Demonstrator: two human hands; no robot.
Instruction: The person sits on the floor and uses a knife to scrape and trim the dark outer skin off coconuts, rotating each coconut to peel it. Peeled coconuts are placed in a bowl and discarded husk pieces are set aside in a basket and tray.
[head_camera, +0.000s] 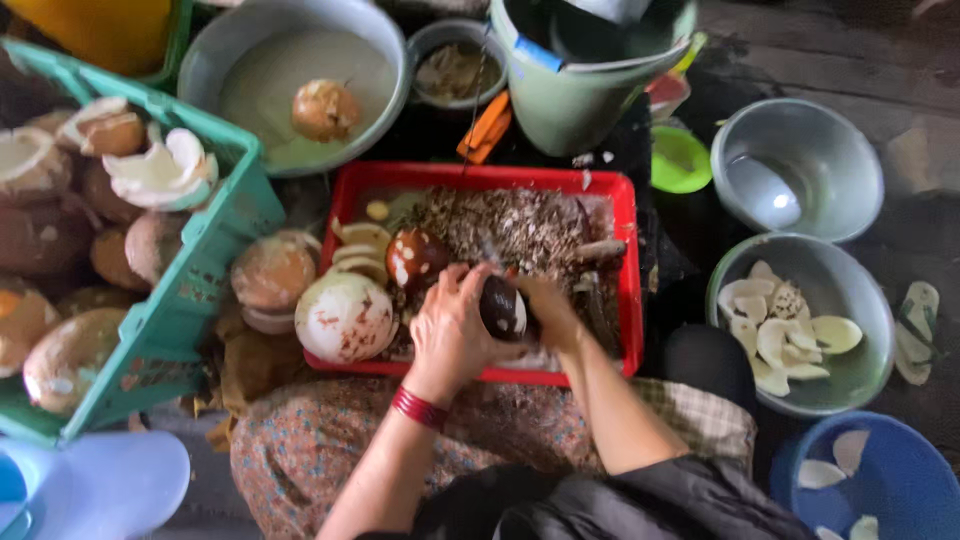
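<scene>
Left hand (452, 325) and right hand (545, 305) grip one dark coconut piece (502, 308), fingers wrapped around it, over the red tray (628, 262). A peeled white coconut (346, 317) lies just left of the fingers; a metal bowl (868, 372) of white slices sits well right.

Tray (625, 200) centre, peelings in it; crate (190, 300) of coconuts left; bowl (880, 300) of coconut pieces right; bucket (580, 110) behind tray.

Red bracelet (418, 408), floral skirt (330, 440)
</scene>
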